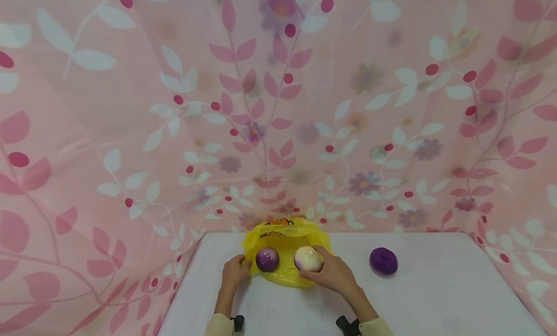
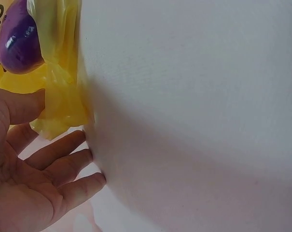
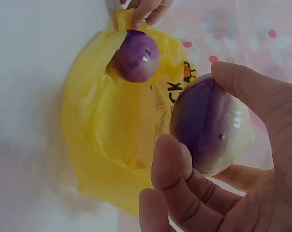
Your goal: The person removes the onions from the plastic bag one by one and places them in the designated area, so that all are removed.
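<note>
The left hand (image 1: 235, 273) pinches the edge of the yellow bag (image 1: 284, 279) between thumb and first finger, and its other fingers are spread out. The right hand (image 1: 337, 273) has its thumb and fingers curled round a white-and-purple ball (image 1: 308, 258), right by the mouth of the bag. I can't tell from here if that ball touches the yellow. A purple ball (image 1: 267, 259) sits in the mouth, over near the left hand, partly tucked behind a fold.

To do this bit well, I think the left hand should hold its edge firmly, so the mouth won't flop shut. The bag looks thin, so a hard tug might rip it. The held ball looks smooth and shiny and could slip, so a snug hold seems best. I'd try not to bump the purple ball, because round things may roll. A purple ring (image 1: 384, 261) lies on the white table (image 1: 287, 312), out past the right hand.
</note>
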Tool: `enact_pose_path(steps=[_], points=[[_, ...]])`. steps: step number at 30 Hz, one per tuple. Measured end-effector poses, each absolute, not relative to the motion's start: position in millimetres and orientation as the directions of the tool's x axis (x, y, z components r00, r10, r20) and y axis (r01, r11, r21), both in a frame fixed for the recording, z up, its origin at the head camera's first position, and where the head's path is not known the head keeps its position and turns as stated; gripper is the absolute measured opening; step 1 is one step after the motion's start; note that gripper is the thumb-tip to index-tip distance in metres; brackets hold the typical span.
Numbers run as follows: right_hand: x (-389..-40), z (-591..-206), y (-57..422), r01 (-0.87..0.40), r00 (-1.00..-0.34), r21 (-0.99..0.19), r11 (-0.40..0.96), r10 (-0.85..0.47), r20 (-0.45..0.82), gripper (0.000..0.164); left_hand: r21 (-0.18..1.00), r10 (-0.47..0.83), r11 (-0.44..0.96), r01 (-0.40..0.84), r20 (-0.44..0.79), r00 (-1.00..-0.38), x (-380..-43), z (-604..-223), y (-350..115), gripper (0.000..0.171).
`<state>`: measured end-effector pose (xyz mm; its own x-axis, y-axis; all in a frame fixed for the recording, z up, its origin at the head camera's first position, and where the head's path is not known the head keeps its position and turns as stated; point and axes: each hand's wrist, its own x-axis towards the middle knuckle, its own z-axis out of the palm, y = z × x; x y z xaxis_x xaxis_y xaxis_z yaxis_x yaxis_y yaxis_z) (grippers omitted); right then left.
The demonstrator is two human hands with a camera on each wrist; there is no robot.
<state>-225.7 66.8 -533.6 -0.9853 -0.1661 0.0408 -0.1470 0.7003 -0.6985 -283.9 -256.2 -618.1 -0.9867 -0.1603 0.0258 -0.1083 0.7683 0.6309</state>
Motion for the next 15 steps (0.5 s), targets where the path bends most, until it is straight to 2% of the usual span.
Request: enact_pose_path(steps=[15], points=[[-217, -528, 90, -0.115, -0.988, -0.729, 0.675, -0.154, 0.013, 0.088, 0.628, -0.17, 0.771, -0.107, 0.041, -0.985, -283, -617, -255, 0.028]])
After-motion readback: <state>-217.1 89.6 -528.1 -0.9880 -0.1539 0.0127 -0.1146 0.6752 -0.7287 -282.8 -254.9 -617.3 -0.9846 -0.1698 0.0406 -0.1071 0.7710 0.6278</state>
